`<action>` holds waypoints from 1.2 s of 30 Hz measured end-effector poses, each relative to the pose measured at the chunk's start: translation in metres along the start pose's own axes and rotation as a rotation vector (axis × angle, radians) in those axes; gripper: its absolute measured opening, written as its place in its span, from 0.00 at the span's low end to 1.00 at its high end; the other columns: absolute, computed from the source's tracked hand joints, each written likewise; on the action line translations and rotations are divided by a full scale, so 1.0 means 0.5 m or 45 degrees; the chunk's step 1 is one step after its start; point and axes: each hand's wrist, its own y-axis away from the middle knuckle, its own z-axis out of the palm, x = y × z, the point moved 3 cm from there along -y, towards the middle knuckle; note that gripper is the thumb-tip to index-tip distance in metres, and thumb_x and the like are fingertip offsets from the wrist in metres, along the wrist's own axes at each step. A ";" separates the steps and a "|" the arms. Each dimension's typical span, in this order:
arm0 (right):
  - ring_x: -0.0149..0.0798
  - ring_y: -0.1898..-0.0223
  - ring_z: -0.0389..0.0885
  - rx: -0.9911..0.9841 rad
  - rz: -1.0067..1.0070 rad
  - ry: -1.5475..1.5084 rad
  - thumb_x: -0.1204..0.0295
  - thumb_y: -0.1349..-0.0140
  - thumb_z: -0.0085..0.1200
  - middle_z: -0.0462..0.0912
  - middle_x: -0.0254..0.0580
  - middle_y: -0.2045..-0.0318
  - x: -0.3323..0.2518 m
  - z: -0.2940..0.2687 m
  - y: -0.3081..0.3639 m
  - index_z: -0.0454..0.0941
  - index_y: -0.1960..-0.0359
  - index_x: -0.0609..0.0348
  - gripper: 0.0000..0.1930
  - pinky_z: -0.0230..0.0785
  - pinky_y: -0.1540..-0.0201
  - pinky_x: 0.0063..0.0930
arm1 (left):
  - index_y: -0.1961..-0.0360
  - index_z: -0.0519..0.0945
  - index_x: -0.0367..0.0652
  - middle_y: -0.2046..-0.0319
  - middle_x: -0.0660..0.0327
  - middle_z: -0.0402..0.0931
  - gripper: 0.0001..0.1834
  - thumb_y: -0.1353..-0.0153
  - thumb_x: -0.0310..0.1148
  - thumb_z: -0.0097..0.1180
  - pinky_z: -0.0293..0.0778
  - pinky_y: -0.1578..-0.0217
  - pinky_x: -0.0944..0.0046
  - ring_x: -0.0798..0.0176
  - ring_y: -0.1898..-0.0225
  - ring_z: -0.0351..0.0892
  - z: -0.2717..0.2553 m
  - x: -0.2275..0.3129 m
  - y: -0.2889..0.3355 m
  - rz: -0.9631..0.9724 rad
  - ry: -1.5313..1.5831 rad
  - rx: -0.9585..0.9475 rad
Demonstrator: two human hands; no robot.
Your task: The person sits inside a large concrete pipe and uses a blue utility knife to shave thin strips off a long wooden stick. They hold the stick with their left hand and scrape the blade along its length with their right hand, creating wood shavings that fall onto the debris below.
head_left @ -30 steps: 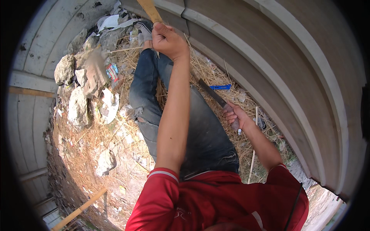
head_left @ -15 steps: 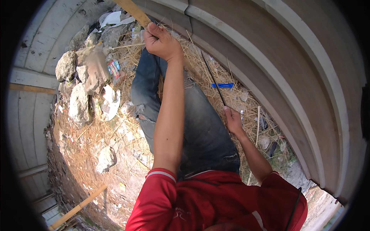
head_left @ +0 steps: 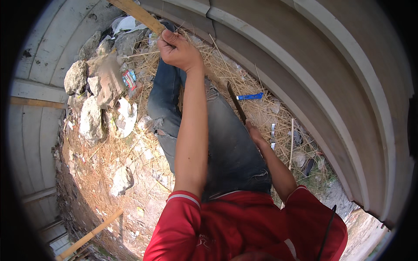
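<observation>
Sunlight is falling on the dirt ground point(head_left: 141, 198) of a rough outdoor yard; ribbed sheeting point(head_left: 313, 87) is walling the right side, pale panels point(head_left: 35, 148) are lining the left, and straw point(head_left: 259, 115), rough rocks point(head_left: 91, 118) and scattered litter point(head_left: 129, 79) are lying between them.

Tan-yellow is shown by the wooden strip point(head_left: 137, 15), near-black by the knife blade point(head_left: 236, 102), faded blue by the jeans point(head_left: 228, 143), red with white banding by the shirt point(head_left: 252, 217), blue tipped white by the flat object point(head_left: 250, 96), pale yellow by the straw point(head_left: 260, 114), and brown striped paler by the ribbed wall point(head_left: 313, 65).
</observation>
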 end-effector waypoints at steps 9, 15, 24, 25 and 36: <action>0.27 0.89 0.62 -0.151 0.091 -0.275 0.41 0.27 0.50 0.65 0.29 0.85 -0.264 -0.016 0.161 0.69 0.68 0.51 0.26 0.57 0.86 0.26 | 0.73 0.68 0.41 0.81 0.66 0.65 0.29 0.23 0.55 0.48 0.61 0.80 0.70 0.73 0.82 0.62 -0.058 -0.005 -0.049 -0.066 0.160 -0.021; 0.25 0.88 0.66 0.005 -0.544 -0.258 0.53 0.26 0.56 0.68 0.29 0.85 -0.382 0.001 0.284 0.71 0.67 0.54 0.19 0.60 0.86 0.23 | 0.72 0.67 0.41 0.82 0.66 0.64 0.29 0.23 0.56 0.47 0.62 0.81 0.71 0.73 0.82 0.64 -0.057 0.008 -0.044 -0.091 0.219 -0.064; 0.29 0.70 0.81 0.357 -1.009 0.296 0.76 0.29 0.54 0.85 0.41 0.68 -0.388 -0.118 0.372 0.74 0.45 0.63 0.13 0.75 0.63 0.24 | 0.73 0.67 0.43 0.81 0.67 0.67 0.27 0.22 0.53 0.48 0.63 0.79 0.72 0.73 0.81 0.67 -0.066 -0.004 -0.042 -0.052 0.138 -0.106; 0.29 0.67 0.82 0.374 -0.997 0.401 0.76 0.29 0.54 0.85 0.42 0.66 -0.366 -0.144 0.359 0.74 0.46 0.63 0.13 0.75 0.61 0.24 | 0.73 0.67 0.43 0.82 0.67 0.67 0.27 0.22 0.53 0.48 0.63 0.79 0.72 0.74 0.81 0.67 -0.065 -0.007 -0.041 -0.049 0.146 -0.118; 0.58 0.26 0.56 0.957 -1.418 0.756 0.77 0.34 0.58 0.57 0.66 0.30 -0.320 -0.133 0.398 0.77 0.53 0.69 0.11 0.52 0.27 0.47 | 0.70 0.70 0.42 0.82 0.68 0.68 0.24 0.22 0.51 0.51 0.63 0.78 0.71 0.74 0.81 0.66 -0.051 -0.008 -0.032 -0.089 0.205 -0.215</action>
